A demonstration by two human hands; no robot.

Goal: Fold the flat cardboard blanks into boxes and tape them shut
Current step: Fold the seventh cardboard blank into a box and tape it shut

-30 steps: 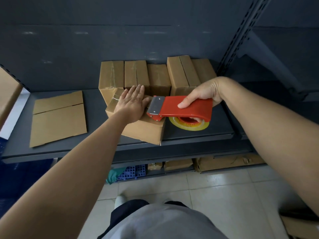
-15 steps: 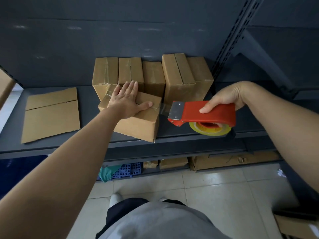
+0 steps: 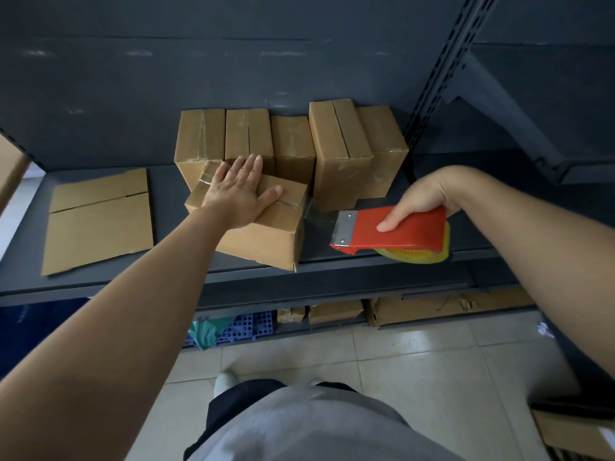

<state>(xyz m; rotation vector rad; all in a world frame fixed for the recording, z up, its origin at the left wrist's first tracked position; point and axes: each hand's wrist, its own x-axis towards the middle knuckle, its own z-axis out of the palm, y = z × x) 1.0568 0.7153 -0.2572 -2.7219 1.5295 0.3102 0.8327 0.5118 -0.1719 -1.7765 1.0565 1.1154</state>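
- A dark grey metal back panel [image 3: 233, 71] fills the wall ahead of me, with faint pale streaks of glare on it.
- The shelf [image 3: 166, 194] I stand at is the same dark grey.
- A slotted upright [image 3: 441, 78] rises on my right. Beyond it, a neighbouring shelf [image 3: 532, 138] sits on a slanted bracket.
- Pale, glossy floor tiles [image 3: 432, 367] lie below me.

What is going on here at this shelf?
A person is taping a cardboard box shut on the shelf. The left hand presses flat on the box top, while the right hand grips a red tape dispenser just right of it, with clear tape stretched from the box edge to the blade. Behind stand taped boxes; a flat blank lies to the left.
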